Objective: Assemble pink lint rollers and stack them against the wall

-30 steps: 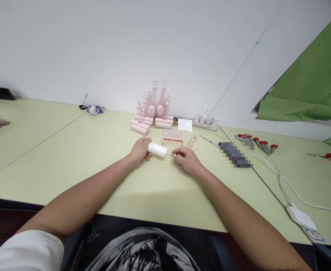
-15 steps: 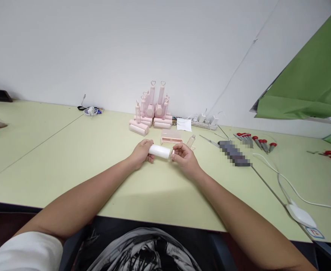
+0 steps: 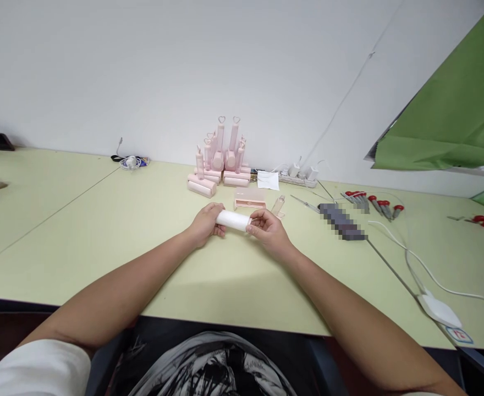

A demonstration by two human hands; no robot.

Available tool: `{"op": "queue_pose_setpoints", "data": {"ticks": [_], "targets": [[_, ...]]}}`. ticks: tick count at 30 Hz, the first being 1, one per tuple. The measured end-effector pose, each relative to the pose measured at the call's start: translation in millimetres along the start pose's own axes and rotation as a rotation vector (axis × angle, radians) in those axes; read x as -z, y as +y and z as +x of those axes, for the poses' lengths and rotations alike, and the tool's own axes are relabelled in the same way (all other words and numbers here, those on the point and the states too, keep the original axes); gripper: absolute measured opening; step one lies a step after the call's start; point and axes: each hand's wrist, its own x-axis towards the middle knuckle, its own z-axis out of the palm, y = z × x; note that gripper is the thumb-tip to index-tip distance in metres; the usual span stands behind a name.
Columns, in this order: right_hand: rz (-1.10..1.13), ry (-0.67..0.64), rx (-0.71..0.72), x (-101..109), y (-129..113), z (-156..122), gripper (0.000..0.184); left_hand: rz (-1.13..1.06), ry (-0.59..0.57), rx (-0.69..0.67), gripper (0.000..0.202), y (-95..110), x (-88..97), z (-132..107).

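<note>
My left hand (image 3: 207,224) is wrapped round the left end of a white lint roll (image 3: 232,220), which I hold level just above the table. At its other end, the fingers of my right hand (image 3: 267,228) pinch a small pink end piece (image 3: 249,223) against the roll's opening; my fingers mostly cover it. Just behind the roll lies a pink lint roller case (image 3: 250,199), its inside showing. A clear pinkish handle (image 3: 279,205) rests to the right of the case.
Several pink lint rollers with heart-topped handles (image 3: 234,135) stand grouped by the wall. A power strip (image 3: 297,180) and a white paper (image 3: 268,180) lie beside them. To the right are a blurred dark object (image 3: 341,221), red-handled tools (image 3: 384,206) and a white cable (image 3: 427,269).
My right hand has brought the pink end piece left against the roll's end; a small gap showed before. My left hand keeps its hold. The view has shifted slightly.
</note>
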Motion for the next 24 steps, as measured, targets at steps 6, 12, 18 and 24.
{"op": "queue_pose_setpoints", "data": {"ticks": [6,12,18,24], "targets": [[0.036,-0.004,0.014,0,3,0,0.04,-0.015,0.02,0.001,0.011,0,1.2,1],[0.004,-0.026,0.045,0,6,0,0.037,-0.02,0.038,0.01,0.014,1,1.2,2],[-0.03,-0.004,0.062,1,11,0,0.049,-0.066,0.05,0.0,0.015,2,0.7,1],[-0.038,0.022,0.067,2,13,0,0.069,-0.114,0.088,-0.016,0.013,3,2.8,3]]}}
